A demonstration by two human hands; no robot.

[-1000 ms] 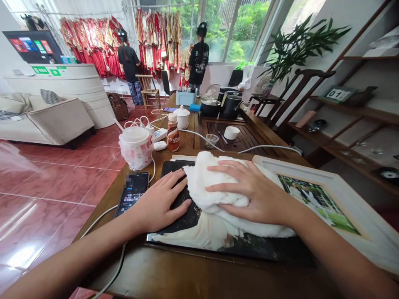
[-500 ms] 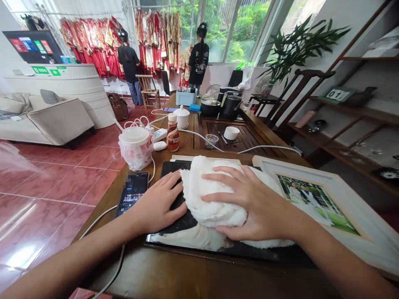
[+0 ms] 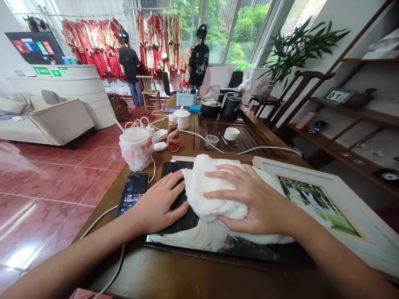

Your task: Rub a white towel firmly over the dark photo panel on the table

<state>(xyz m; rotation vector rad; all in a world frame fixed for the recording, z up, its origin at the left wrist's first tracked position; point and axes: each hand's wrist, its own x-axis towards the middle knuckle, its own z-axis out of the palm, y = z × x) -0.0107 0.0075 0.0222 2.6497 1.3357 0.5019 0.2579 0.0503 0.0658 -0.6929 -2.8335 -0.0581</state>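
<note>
My right hand (image 3: 255,199) lies flat on a bunched white towel (image 3: 215,191), pressing down with its fingers spread. The towel sits on a large dark framed photo panel (image 3: 215,245) that shows a white gown and lies on the wooden table (image 3: 174,274). My left hand (image 3: 158,203) rests flat on the panel's dark surface, its fingertips close to the towel's left side. Part of the panel is hidden under the towel and both hands. To the right, a white-framed wedding photo (image 3: 318,205) leans beside my right hand.
A smartphone (image 3: 132,193) lies left of the panel, beside a cup in a plastic bag (image 3: 136,147) and a sauce bottle (image 3: 173,135). White cables run across the table. A tea tray and kettles stand beyond. Two people (image 3: 199,54) stand among red garments at the back.
The towel has gathered into a tighter mound under my right hand, which has shifted slightly on it. My left hand has barely moved.
</note>
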